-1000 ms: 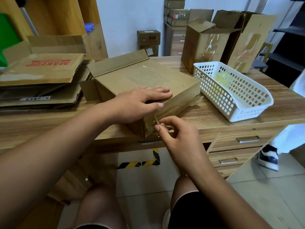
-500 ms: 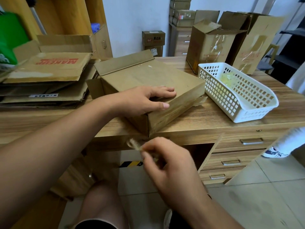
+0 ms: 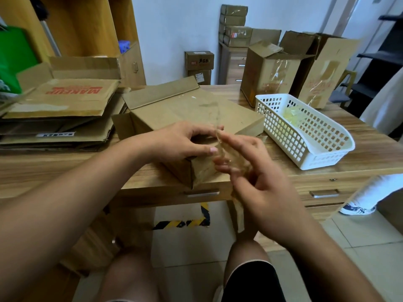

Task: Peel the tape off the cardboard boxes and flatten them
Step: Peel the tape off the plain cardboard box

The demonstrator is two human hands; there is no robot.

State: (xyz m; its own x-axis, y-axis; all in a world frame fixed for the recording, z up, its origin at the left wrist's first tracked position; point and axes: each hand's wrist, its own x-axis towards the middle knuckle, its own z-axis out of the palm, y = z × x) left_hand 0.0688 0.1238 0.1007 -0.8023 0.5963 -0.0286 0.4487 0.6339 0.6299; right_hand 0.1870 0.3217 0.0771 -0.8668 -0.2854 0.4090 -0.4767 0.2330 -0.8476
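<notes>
Box (image 3: 185, 110): matt brown cardboard, dull, lightly scuffed.
Tape (image 3: 239, 216): thin clear plastic film, glossy, crinkled.
Flattened boxes (image 3: 61, 105): same matt cardboard, red print on top.
Upright boxes (image 3: 270, 70): cardboard with shiny patches of clear film.
Desk (image 3: 65, 171): wood-grain top, smooth, low sheen.
Basket (image 3: 305, 153): white moulded plastic, lattice walls, faint gloss.
Drawer handles (image 3: 323, 193): brushed silver metal.
Floor (image 3: 359, 247): pale, smooth tile.

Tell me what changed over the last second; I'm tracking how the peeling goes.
The right hand peeled the tape from the box, down past the table edge, then rose beside the left hand, tape trailing from its grip. The left hand stayed on the box; basket unmoved.
</notes>
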